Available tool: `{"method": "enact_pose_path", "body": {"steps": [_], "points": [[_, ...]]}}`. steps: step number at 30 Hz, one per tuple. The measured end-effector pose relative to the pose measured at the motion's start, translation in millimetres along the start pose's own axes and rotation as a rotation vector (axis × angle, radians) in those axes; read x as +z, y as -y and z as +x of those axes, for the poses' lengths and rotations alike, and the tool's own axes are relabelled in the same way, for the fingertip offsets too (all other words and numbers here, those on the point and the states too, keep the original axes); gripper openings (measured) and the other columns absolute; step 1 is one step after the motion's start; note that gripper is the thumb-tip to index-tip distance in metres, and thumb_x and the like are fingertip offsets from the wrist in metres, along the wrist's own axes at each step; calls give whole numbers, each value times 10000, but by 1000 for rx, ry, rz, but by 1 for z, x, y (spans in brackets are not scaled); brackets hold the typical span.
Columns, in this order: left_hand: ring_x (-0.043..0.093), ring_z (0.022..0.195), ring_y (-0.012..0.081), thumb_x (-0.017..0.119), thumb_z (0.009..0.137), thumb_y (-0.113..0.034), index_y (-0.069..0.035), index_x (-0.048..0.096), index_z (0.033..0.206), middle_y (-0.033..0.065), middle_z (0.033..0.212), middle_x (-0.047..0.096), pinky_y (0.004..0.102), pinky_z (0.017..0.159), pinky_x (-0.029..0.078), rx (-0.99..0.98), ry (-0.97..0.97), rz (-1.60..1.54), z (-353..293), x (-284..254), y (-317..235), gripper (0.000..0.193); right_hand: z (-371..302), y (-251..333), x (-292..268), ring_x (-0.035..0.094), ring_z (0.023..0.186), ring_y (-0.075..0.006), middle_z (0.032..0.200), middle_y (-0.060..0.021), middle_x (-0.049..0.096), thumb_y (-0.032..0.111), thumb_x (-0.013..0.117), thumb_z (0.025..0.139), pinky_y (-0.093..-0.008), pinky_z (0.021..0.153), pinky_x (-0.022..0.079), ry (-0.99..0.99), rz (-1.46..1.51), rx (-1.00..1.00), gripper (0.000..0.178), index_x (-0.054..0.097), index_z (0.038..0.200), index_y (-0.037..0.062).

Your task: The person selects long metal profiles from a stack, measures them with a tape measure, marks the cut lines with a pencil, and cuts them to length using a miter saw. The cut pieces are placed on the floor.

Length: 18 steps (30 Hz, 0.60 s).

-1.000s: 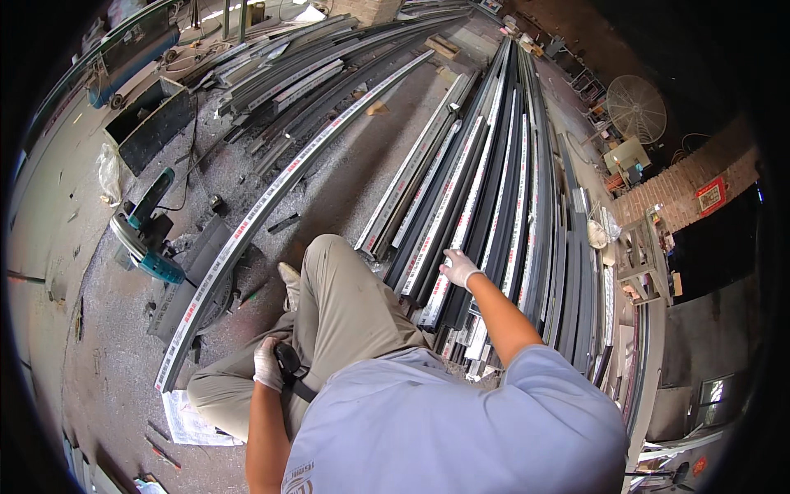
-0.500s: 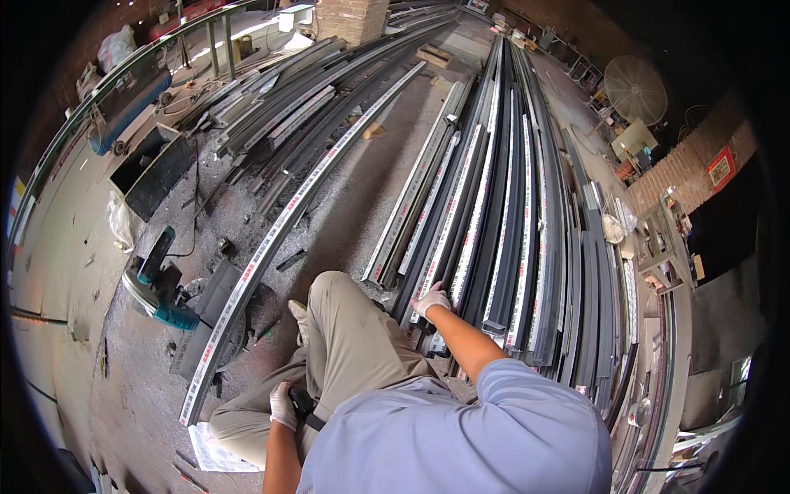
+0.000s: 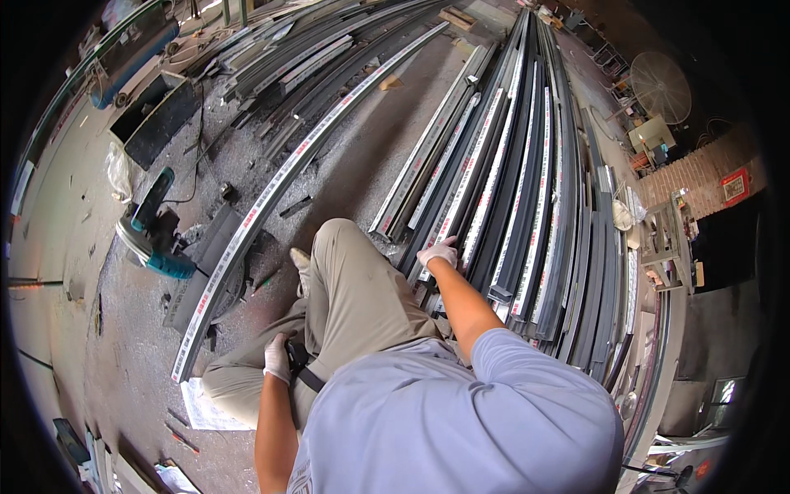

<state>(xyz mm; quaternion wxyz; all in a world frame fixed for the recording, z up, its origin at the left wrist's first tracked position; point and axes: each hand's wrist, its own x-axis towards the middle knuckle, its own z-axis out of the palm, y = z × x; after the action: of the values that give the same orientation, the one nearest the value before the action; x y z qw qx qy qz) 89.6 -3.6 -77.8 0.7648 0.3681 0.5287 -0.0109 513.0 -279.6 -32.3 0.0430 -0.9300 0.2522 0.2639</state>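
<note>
My right hand (image 3: pixel 438 252), in a white glove, reaches onto the near part of the long metal profiles (image 3: pixel 527 206) at my right. Its fingers are stretched over a dark profile with a white printed strip (image 3: pixel 471 181); they seem to touch it rather than wrap round it. My left hand (image 3: pixel 277 359), gloved too, is curled at my lap beside a small black object (image 3: pixel 297 356) near a dark strap. Its fingertips are partly hidden, and what they hold is unclear. A single long profile (image 3: pixel 247 224) with a printed strip lies over a teal power saw's (image 3: pixel 169 265) grey base.
Black open box (image 3: pixel 158 120) stands beyond the saw, with a clear plastic bag (image 3: pixel 120 173) next to it. More profiles (image 3: pixel 329 49) are heaped at the far left. A large round fan (image 3: pixel 660 89) and a wooden stand (image 3: pixel 665 239) are at the right.
The whole view has shifted, so the floor and profiles appear higher. My right hand's fingers have swung from pointing away from me to pointing right. My left hand remains by the black object.
</note>
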Motion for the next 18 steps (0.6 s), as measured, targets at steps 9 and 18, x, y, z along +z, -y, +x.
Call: {"method": "enact_pose_path", "body": {"steps": [9,18], "points": [[636,631,173,609,903,-306,-77,777,1094,31,770,634,331,540,536,16,34,-75,0,-6,-6,343,18,-22,-16,237,1558,-384,1689,-264,155,362,671,852,-471,1269,216,89,269,-6,1182,-160,1625,31],[643,589,186,602,905,-283,-73,776,1084,30,732,672,350,533,543,-23,65,-166,4,-4,-9,327,116,-76,7,463,1357,-279,1652,-218,297,246,692,678,-521,938,470,107,571,-200,1209,12,1639,-25]]}}
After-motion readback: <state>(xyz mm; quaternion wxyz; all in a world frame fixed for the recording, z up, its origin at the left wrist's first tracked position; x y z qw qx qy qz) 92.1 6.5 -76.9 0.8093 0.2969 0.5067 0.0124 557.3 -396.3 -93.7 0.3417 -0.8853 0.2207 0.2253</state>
